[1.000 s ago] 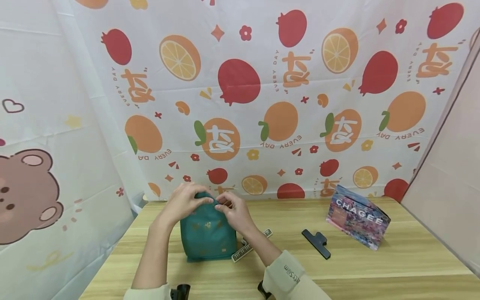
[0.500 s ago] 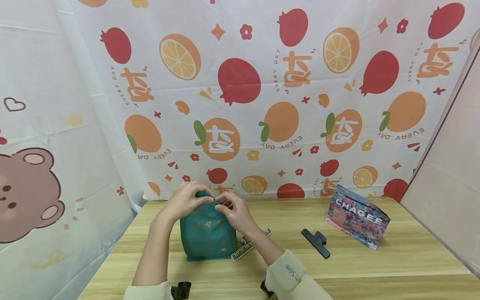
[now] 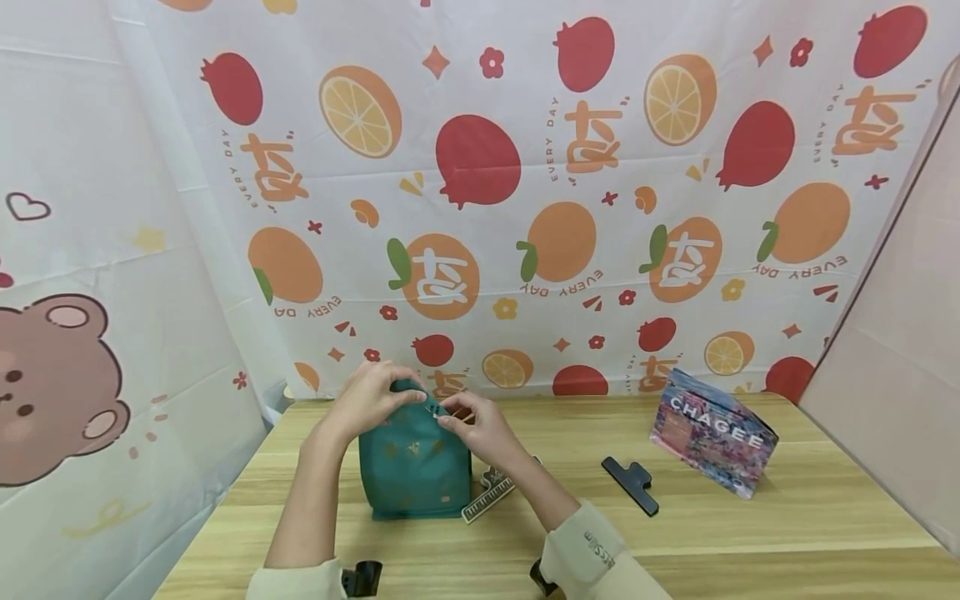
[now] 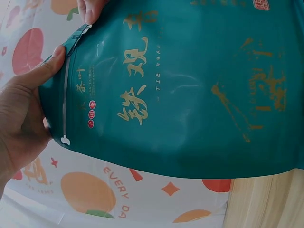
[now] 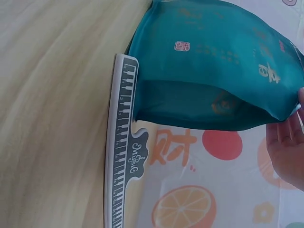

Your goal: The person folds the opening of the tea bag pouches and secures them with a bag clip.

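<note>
A teal tea pouch [image 3: 416, 475] with gold lettering stands upright on the table. At its top, my left hand [image 3: 371, 404] grips the upper edge from the left, the thumb [image 4: 45, 69] lying across the front beside the pale seal strip. On the other side, my right hand [image 3: 486, 427] pinches the top right corner between thumb and fingers. That corner is creased over, with small pale marks showing on the fold. Beside the pouch's lower right lies a long piano-key-patterned ruler-like clip [image 5: 124, 142] marked "Music", partly covered by my right forearm in the head view.
A black bag clip [image 3: 632, 485] lies right of the patterned clip. Further right, a multicoloured CHAGEE pouch [image 3: 716, 433] stands tilted near the table's back. Behind the wooden table [image 3: 570, 542] hangs a fruit-print cloth [image 3: 622, 225], with a bear-print cloth [image 3: 172, 375] at the left.
My right hand has shifted slightly right and spread a little at the pouch's top corner, baring more of the creased edge. My left hand keeps its grip almost unmoved.
</note>
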`<state>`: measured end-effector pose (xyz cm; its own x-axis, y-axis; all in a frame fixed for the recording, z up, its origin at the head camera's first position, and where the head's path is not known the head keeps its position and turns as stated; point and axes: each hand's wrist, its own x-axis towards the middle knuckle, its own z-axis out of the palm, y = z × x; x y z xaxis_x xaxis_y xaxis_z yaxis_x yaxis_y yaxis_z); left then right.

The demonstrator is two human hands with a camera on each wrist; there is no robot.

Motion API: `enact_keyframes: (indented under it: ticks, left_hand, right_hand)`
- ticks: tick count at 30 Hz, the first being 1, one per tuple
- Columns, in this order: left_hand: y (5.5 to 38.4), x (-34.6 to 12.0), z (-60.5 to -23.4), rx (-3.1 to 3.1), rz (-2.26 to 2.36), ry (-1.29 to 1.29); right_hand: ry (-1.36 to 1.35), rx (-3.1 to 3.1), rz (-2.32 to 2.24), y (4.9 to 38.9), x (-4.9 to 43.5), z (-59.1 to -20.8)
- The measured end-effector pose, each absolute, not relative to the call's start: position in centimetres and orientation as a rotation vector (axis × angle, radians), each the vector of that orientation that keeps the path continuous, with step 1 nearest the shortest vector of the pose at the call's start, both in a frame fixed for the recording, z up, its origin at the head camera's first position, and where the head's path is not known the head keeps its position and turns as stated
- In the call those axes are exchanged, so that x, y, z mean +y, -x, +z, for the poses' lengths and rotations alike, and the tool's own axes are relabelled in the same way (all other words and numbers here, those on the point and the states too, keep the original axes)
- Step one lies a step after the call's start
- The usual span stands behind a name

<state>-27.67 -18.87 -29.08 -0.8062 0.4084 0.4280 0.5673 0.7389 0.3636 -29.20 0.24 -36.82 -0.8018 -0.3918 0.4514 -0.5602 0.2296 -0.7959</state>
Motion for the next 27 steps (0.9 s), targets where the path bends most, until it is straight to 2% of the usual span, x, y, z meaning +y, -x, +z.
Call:
enact_keyframes:
  ticks: [15,27]
  left_hand:
    - [27.8,-18.9,-29.0,-2.609,-0.658,0.758]
    - [27.8,-19.0,-29.0,-2.644,-0.697,0.725]
  right_hand:
    - [-0.830,-2.231,1.580,29.3,-0.5,-36.9]
    - [-0.975,-2.439,1.614,28.1,1.6,-35.0]
